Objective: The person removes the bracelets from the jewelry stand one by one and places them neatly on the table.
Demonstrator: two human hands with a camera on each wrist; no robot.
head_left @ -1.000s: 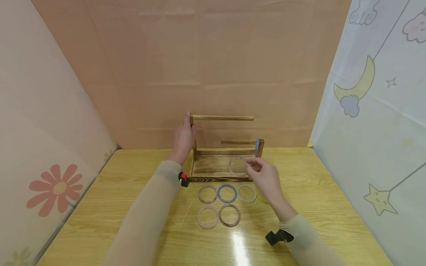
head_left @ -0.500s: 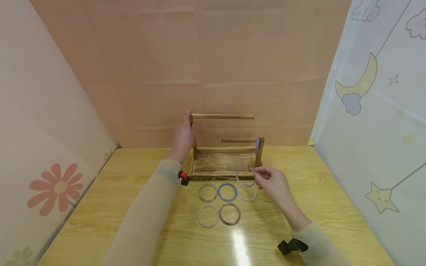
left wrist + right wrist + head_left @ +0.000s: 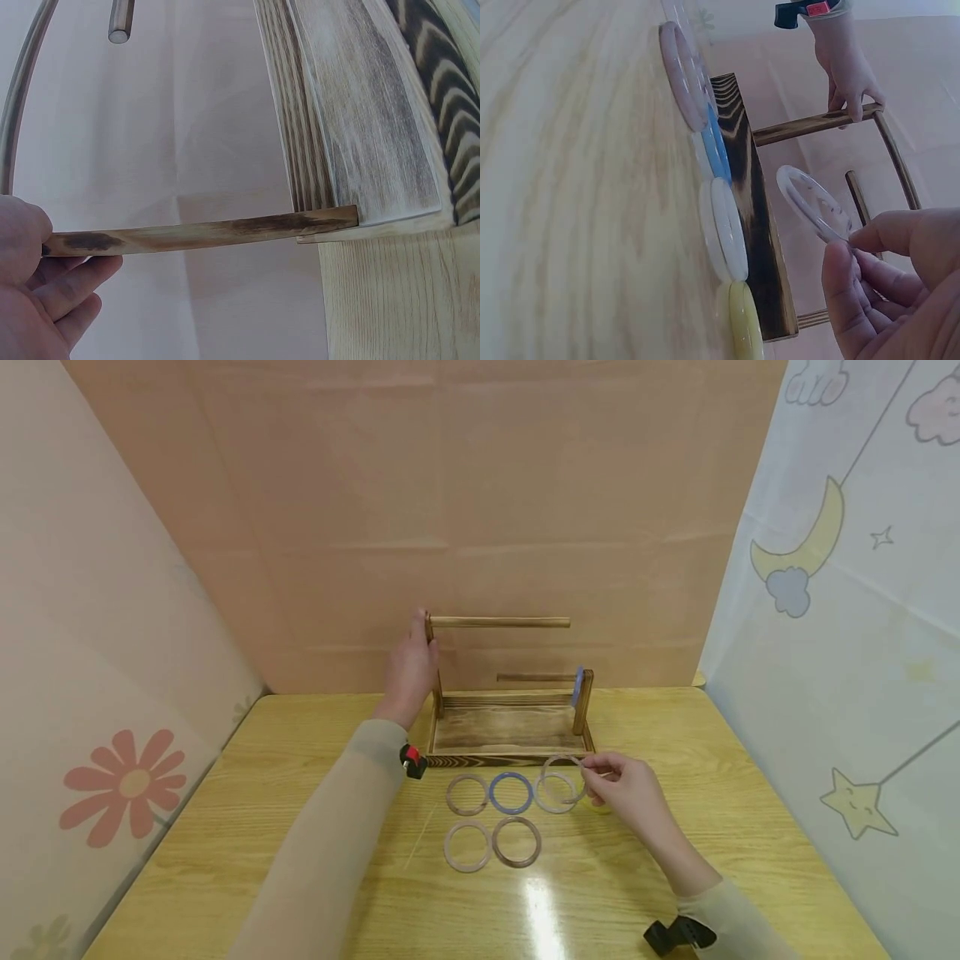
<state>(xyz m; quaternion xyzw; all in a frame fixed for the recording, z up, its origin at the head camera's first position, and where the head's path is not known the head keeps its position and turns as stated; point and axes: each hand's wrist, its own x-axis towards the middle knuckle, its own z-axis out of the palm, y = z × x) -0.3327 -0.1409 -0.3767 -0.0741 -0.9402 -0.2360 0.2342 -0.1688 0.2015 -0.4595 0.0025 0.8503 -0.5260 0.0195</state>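
Currently mid-carry, as I read it: right hand (image 3: 626,785) has a clear ring (image 3: 564,777) pinched between thumb and fingertips (image 3: 847,274), held just above the table (image 3: 300,827), in front of the wooden rack (image 3: 510,731). From the head view the ring overlaps the rightmost ring of the back row; the right wrist view shows it in the air, clear of the rings lying flat.

Left hand (image 3: 411,670) is wrapped around the top of the rack's tall left post (image 3: 195,234), fingers curled on it, thumb side against the wood. It looks to be steadying the rack. Top rod (image 3: 498,622) runs right from that post, free end open.

Short right post (image 3: 583,702) carries a lower rod (image 3: 534,677) pointing left, with a blue ring (image 3: 576,686) already hung on it, against the post.

On the table: three rings in the back row (clear, blue, clear), two in the front row, plus a yellow ring (image 3: 744,322) mostly hidden behind the right hand in the head view.

My judgement on the next move: the held ring would have to be turned so its hole faces a rod's free end, then slid on. Thin pinch on a slick ring, so slip is the risk. Left hand should keep the rack from shifting.
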